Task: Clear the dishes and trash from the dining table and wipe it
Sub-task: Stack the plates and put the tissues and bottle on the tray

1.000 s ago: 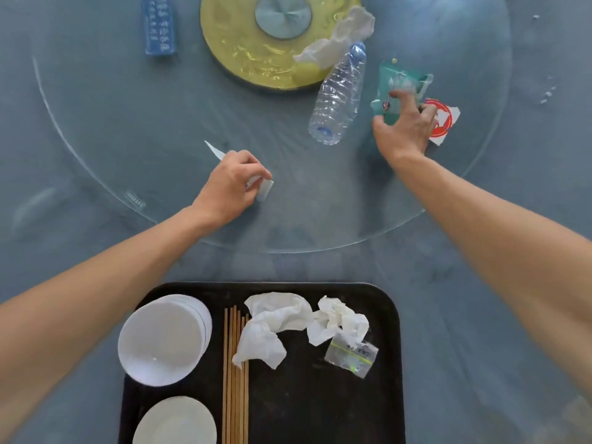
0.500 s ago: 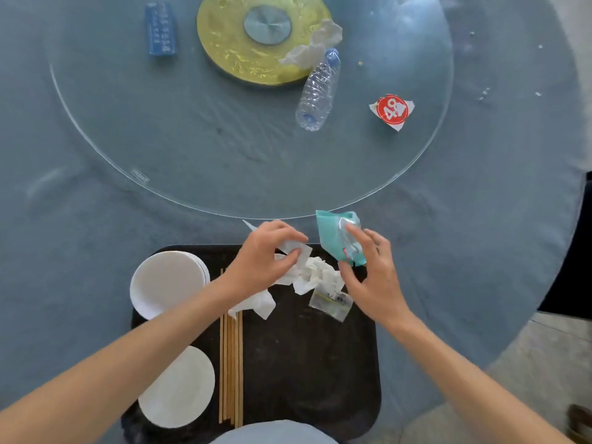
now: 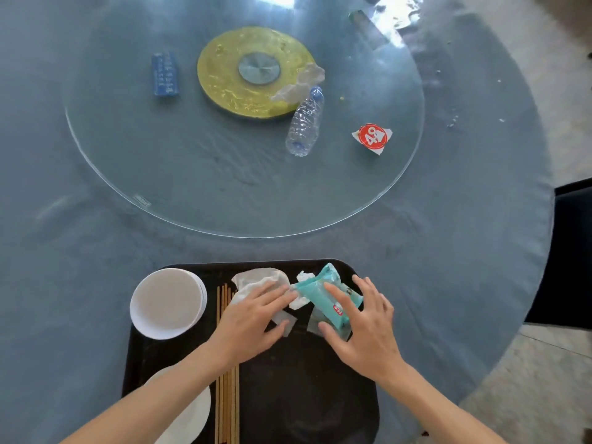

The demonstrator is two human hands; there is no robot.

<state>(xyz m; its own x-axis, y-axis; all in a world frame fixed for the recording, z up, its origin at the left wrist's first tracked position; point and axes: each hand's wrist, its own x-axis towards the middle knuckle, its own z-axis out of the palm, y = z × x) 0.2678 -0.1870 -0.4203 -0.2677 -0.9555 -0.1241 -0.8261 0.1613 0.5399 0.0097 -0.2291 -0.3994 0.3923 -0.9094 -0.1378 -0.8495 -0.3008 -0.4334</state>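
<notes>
A black tray [image 3: 336,411] sits at the near edge of the blue table. On it are a stack of white bowls [image 3: 166,304], a white plate [image 3: 195,411], wooden chopsticks [image 3: 226,405] and crumpled napkins [image 3: 259,278]. My left hand [image 3: 253,318] hovers over the napkins with fingers spread, a small white paper scrap [image 3: 283,323] under its fingertips. My right hand [image 3: 365,328] rests with spread fingers on a teal tissue packet [image 3: 326,293] lying on the tray. On the glass turntable [image 3: 192,174] lie a clear plastic bottle [image 3: 306,123], a red-and-white wrapper [image 3: 373,137] and a crumpled plastic film [image 3: 299,83].
A blue box [image 3: 165,74] and a yellow hub disc [image 3: 256,72] are on the turntable's far part. Crumbs [image 3: 453,118] dot the tablecloth at the right. A dark chair [image 3: 573,254] stands beyond the table's right edge.
Both hands came back from the turntable to the tray with the paper scrap and the teal packet. Both now lie on the tray, and the fingers have spread apart.
</notes>
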